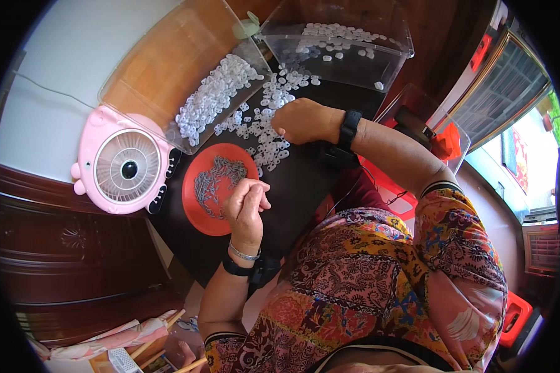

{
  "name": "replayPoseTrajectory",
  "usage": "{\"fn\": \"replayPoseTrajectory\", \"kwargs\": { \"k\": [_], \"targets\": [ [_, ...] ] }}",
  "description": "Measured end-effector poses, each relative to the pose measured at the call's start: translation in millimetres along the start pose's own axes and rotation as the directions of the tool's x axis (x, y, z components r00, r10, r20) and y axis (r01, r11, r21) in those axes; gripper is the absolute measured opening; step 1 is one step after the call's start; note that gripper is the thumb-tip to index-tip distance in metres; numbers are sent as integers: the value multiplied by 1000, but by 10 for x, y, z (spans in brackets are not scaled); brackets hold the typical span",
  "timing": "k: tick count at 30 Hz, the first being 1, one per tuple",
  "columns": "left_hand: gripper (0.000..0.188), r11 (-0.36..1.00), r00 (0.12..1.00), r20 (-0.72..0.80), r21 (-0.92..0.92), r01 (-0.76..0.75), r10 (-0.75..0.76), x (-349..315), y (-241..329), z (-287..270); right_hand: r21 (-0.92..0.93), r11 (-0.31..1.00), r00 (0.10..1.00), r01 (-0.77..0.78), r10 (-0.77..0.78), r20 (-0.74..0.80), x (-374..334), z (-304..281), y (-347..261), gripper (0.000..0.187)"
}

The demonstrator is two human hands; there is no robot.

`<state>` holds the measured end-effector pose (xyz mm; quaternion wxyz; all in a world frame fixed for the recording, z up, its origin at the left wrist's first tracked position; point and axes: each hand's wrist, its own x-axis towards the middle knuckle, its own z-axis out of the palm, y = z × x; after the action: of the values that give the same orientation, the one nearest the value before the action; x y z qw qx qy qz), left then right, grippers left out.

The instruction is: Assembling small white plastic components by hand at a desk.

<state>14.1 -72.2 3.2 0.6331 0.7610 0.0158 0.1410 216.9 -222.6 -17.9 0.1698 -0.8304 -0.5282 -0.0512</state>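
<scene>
My left hand point(247, 214) is closed, thumb against curled fingers, at the right edge of a red round plate point(195, 214). Anything inside that hand is hidden. On the plate lies a heap of small grey screw-like pieces point(213, 180). My right hand point(306, 120) is closed too, its fingers curled down at a loose spread of small white plastic pieces point(270, 149); the fingertips and whatever they grip cannot be made out. The white pieces lie scattered over the dark tabletop point(292, 193), with holes showing in several of them.
A tilted clear bin point(149, 74) holds a big heap of white pieces point(214, 93). Behind, another clear bin point(354, 65) holds more. A pink fan point(121, 161) stands left of the plate. At right sits a clear container with an orange-red item point(447, 143).
</scene>
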Motion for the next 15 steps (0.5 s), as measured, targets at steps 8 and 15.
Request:
{"fn": "replayPoseTrajectory", "kwargs": {
  "k": [8,15],
  "targets": [
    [19,1000,1000,22,-2,5,-5,4,-45,2,45,999,1000,27,-27,2,-36,-35,-22,15],
    [19,1000,999,31,10,13,-13,10,-63,5,-4,1000,988,-24,24,152,40,-103,-69,15]
  ]
}}
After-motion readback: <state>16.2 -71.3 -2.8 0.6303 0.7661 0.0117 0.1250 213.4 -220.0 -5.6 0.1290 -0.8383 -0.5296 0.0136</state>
